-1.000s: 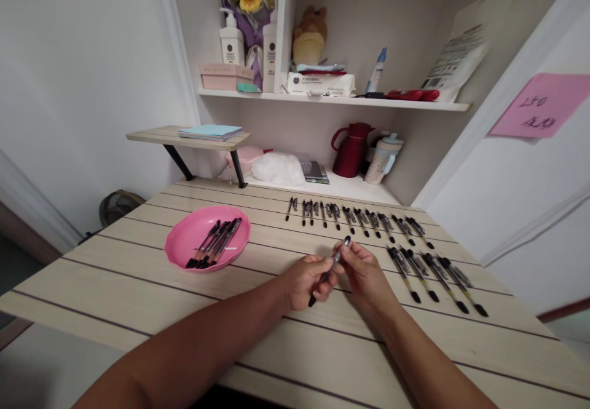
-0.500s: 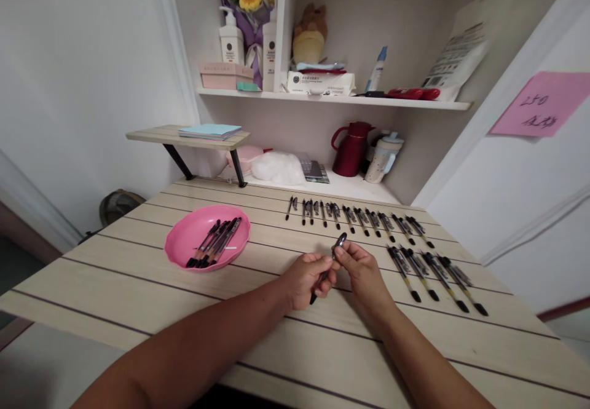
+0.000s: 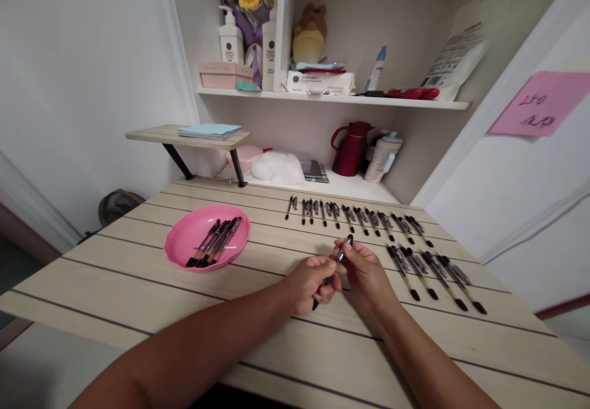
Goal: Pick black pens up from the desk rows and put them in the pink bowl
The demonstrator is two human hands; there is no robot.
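Observation:
Between both hands, over the middle of the desk, a black pen (image 3: 342, 254) is held at a slant. My left hand (image 3: 310, 283) is closed around its lower part, and the dark end shows below the fingers. Near the top, my right hand (image 3: 367, 273) pinches the dark cap end between thumb and fingers. Part of the pen is hidden by the fingers. To the right lie several uncapped pens (image 3: 453, 285) with caps beside them. Behind the hands, a longer row of pens (image 3: 359, 221) and caps stretches across the desk.
A pink bowl (image 3: 182, 232) on the left contains several pens (image 3: 216, 242). Behind it stands a small raised shelf (image 3: 157, 135) on black legs. At the back are a red jug (image 3: 351, 154) and a pale tumbler (image 3: 381, 162). A wall shelf (image 3: 391, 101) overhangs the desk.
Both hands have moved slightly right, with the pen's top end shifting right too. The pen stays held in both hands. The laid-out pens and the bowl look the same.

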